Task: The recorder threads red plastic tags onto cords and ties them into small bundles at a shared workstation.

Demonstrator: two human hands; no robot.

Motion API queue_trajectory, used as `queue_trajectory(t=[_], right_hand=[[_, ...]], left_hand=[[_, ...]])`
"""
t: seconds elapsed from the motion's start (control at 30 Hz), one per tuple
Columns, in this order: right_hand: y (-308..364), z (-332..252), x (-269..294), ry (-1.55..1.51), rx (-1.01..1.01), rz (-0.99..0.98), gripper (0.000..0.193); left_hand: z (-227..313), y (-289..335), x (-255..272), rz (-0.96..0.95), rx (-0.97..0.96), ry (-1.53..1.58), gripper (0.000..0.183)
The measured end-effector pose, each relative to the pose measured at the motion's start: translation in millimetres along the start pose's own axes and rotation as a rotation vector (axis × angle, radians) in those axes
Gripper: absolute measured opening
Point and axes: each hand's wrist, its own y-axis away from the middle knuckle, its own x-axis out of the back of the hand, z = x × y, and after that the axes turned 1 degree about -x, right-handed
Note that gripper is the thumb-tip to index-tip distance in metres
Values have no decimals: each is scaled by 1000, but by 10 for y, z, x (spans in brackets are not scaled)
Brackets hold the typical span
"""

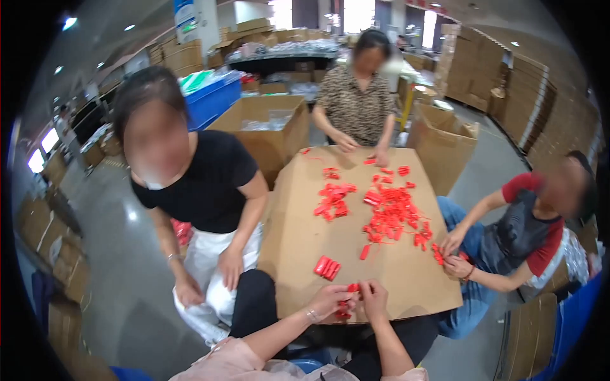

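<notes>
At the near edge of the cardboard-topped table (292, 235), my left hand (329, 302) is closed on small red pieces (343, 311) that hang below its fingers. Close beside it, my right hand (374, 298) pinches at another red piece (353, 287) between the two hands. What exactly the pieces are is too small to tell. Just beyond my left hand lies a neat row of red cylinders (327, 268) side by side. Farther up the table are a large heap of red pieces with thin red cords (394, 216) and a smaller heap (334, 200) left of it.
A person in a black top (210, 184) sits at my left. Another in a patterned top (359, 98) handles red pieces at the far edge. At the right, a person with red sleeves (515, 222) works on red pieces. Cardboard boxes (445, 149) stand behind the table.
</notes>
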Motion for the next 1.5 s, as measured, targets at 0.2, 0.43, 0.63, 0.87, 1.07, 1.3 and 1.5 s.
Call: queue_trajectory(t=[0.2,0.43,0.63,0.87,1.07,1.3,1.5], right_hand=[[-38,11,-11,-25,-4,-71,19],[-66,65,-42,-139,-42,-172,20],[-76,153,-21,-312,-139,-254,18],[-54,56,-37,-429,-209,-285,18],[-50,67,-50,-292,-153,-240,14],[-93,63,4,-264,-116,-119,14],[-112,-9,37,-388,-106,-184,15]], left_hand=[[60,-57,16,123,-115,-447,16],[-68,-131,62,288,-497,-1077,17],[4,-118,-25,434,-392,-958,16],[46,-103,-12,475,-520,-1118,18],[44,-130,27,444,-566,-1182,20],[175,0,-148,479,-562,-1245,24],[239,-91,-107,331,-664,-1162,25]])
